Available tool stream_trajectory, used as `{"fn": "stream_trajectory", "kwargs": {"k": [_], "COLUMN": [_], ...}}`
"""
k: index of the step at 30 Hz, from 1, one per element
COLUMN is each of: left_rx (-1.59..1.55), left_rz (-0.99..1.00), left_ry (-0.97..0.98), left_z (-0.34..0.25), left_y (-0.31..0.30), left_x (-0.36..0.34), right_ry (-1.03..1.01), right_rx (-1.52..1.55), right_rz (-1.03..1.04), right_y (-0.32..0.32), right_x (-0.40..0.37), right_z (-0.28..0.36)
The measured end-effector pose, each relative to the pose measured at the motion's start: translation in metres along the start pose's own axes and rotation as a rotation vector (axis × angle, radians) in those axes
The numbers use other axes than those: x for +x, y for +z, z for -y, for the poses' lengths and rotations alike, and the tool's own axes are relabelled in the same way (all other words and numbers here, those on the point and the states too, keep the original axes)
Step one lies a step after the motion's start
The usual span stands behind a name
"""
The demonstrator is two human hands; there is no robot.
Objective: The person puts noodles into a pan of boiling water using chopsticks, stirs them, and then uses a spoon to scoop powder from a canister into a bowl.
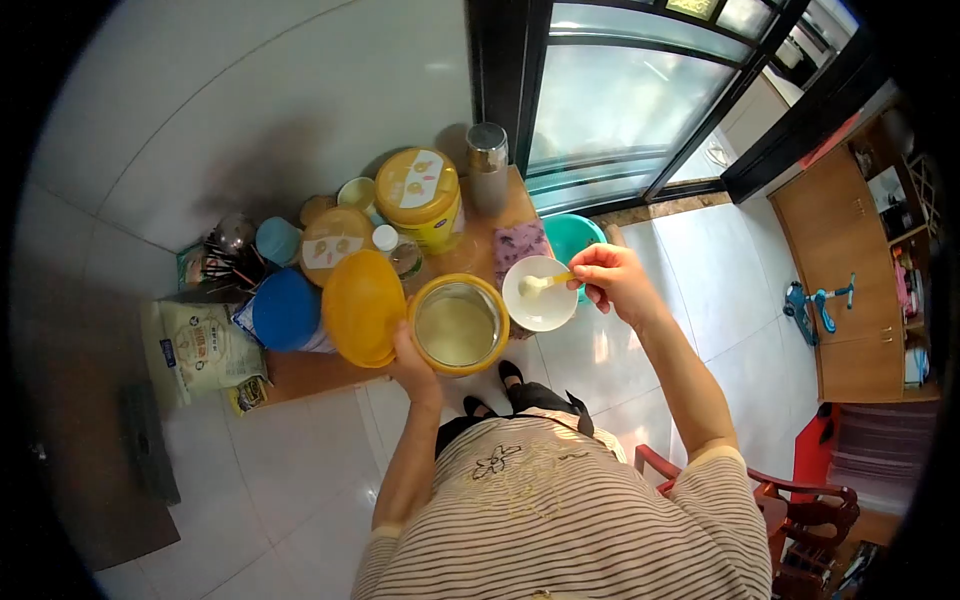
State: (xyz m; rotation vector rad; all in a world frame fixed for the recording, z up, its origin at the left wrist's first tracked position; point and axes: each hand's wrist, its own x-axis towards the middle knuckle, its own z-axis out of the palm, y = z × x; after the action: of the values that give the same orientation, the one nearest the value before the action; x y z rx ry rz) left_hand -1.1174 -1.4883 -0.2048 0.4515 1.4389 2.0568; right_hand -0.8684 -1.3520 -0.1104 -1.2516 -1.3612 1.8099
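Observation:
In my right hand (610,278) is a small yellow scoop (563,279), its handle pinched between thumb and fingers. The scoop's bowl, with pale powder (535,287) in it, is over a white bowl (541,318). To the left stands an open yellow-rimmed can (503,345) with cream powder (457,332) inside. My left hand (414,370) is closed on the edge of the can's raised yellow lid (362,305), right beside the rim. Part of its fingers is hidden behind the lid.
Behind the can are a closed yellow tub (418,187), a steel flask (488,165), a small white-capped bottle (386,238) and a blue-lidded tub (290,310). A purple cloth (520,243) lies by the white bowl. A teal basin (573,235) sits past the table's right end.

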Motion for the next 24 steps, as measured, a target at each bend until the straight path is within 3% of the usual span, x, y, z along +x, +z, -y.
{"fn": "stream_trajectory", "kwargs": {"k": [4, 7, 14, 17, 20, 24], "left_rx": [0.007, -0.014, -0.212, -0.258, -0.243, -0.284], "left_rz": [-0.011, -0.038, -0.007, 0.092, 0.13, 0.135], "left_ry": [-0.039, -0.078, -0.256, -0.295, -0.33, -0.248], "left_z": [-0.005, -0.01, -0.017, -0.006, -0.008, -0.022], "left_y": [-0.001, -0.001, -0.003, -0.011, -0.017, -0.004], "left_x": [-0.001, -0.003, -0.003, 0.001, 0.001, 0.001], "right_ry": [-0.137, -0.709, -0.939, -0.909, -0.95, -0.787], "right_rx": [-0.365, -1.191, -1.344, -1.305, -1.314, -1.083], "right_rz": [-0.246, -0.306, -0.255, -0.327, -0.264, -0.352], "right_y": [0.006, 0.005, 0.013, 0.012, 0.013, 0.006], "right_x": [0.008, 0.02, 0.002, 0.0, -0.001, 0.004], "right_z": [-0.074, -0.143, -0.141, -0.141, -0.14, -0.14]}}
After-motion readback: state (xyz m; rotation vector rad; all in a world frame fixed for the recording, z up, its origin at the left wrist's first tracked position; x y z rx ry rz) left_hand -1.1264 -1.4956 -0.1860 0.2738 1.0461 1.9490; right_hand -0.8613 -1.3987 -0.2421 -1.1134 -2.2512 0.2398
